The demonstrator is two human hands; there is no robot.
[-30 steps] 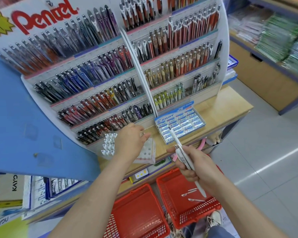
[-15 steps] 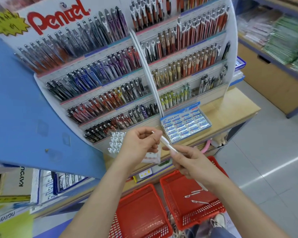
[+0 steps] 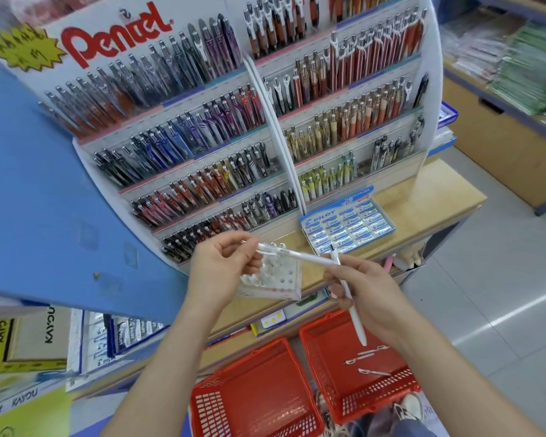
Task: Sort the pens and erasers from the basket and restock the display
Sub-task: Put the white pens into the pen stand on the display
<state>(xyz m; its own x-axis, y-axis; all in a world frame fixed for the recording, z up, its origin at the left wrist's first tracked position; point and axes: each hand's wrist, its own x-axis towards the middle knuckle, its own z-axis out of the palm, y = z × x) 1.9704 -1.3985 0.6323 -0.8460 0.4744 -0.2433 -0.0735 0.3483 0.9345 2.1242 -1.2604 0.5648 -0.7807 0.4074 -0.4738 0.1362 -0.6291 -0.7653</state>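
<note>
Mid hand-off above the front edge of the pale wooden surface [image 3: 429,190]. Pinching one end of a slim white plastic pen [image 3: 300,256] in the left hand [image 3: 224,272], fingers clamped on it, barrel near level, far end reaching the right hand [image 3: 372,294]; can't tell if let go there. Gripping a second long white pen [image 3: 355,316] with right fingers curled tight round it, tip hanging over the red plastic mesh basket [image 3: 328,342] on the floor, probably parked as stock for feeding singles. Can't tell the count in that grip. Just below the left hand: white perforated block holder [image 3: 281,279] at the surface's front edge, holes up, partly filled. Likely the target, hence the lengthwise draw for a straight drop. Three loose white pens [image 3: 364,361] on the basket bottom, so roughly partway. Blue Pilot eraser box [image 3: 349,228] further back, at the foot of the white Pentel pen rack [image 3: 202,121], rows full. Next: tip vertical, line up a free hole; risk of nudging the light holder.
</note>
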